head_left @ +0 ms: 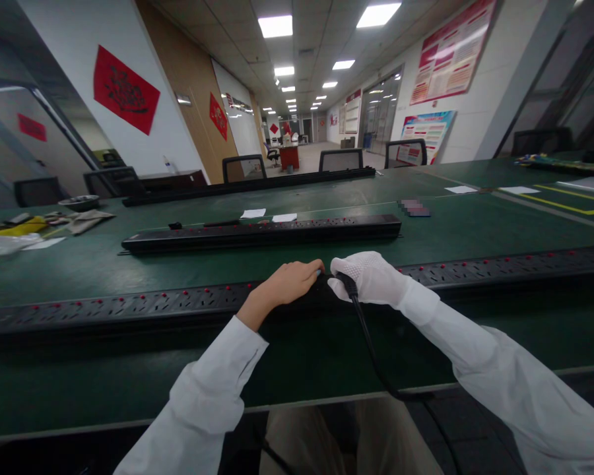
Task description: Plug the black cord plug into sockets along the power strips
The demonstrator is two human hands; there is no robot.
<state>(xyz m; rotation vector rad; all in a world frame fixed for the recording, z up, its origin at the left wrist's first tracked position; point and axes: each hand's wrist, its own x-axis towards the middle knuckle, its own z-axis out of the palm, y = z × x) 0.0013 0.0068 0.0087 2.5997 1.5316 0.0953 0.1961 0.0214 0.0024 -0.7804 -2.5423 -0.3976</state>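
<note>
A long black power strip (129, 305) with red switches lies across the green table (301, 356) in front of me. My bare left hand (290, 282) rests on top of the strip at its middle, fingers curled down onto it. Right beside it, my right hand (369, 277) in a white glove is closed on a black plug (345, 282) at the strip. The plug's black cable (371, 349) runs down over the table's near edge towards my lap.
A second black power strip (262, 234) lies farther back, a third (247, 185) at the far edge by black chairs (244, 167). White paper slips (253, 213), small cards (414, 208), and tools and rags (74, 221) at the left lie on the table. Yellow tape marks (569, 201) the right.
</note>
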